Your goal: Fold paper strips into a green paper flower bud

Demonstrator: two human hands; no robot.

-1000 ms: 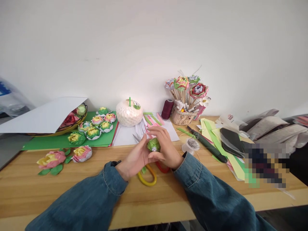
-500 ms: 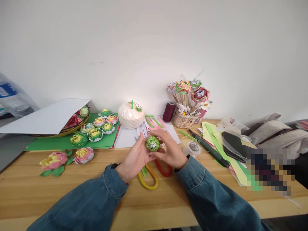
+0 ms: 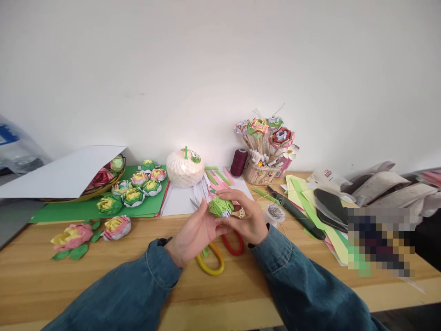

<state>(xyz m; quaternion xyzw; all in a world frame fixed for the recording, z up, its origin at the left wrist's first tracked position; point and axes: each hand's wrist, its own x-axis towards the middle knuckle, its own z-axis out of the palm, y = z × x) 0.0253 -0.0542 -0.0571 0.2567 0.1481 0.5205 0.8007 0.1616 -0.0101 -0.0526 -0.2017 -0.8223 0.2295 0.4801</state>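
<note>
A small green folded paper flower point(image 3: 221, 207) sits between both my hands above the wooden table point(image 3: 103, 276). My left hand point(image 3: 195, 232) cups it from the left, thumb against its side. My right hand point(image 3: 246, 218) curls its fingers over the top and right of the flower. Both sleeves are blue denim. Under my hands lie scissors with a yellow handle loop point(image 3: 211, 262) and a red handle loop point(image 3: 234, 243); the blades peek out behind my left hand.
Several finished paper flowers point(image 3: 134, 186) rest on a green sheet at left, two more point(image 3: 91, 230) lie on bare wood. A white round netted ball point(image 3: 185, 168), a dark red thread spool point(image 3: 238, 162), a basket of stemmed paper flowers point(image 3: 265, 147), a wire reel point(image 3: 274, 212) and paper strips point(image 3: 310, 202) stand behind and right.
The green flower has been turned in my hands: its face showed toward me half a second ago, now it lies tilted with my right fingers over it.
</note>
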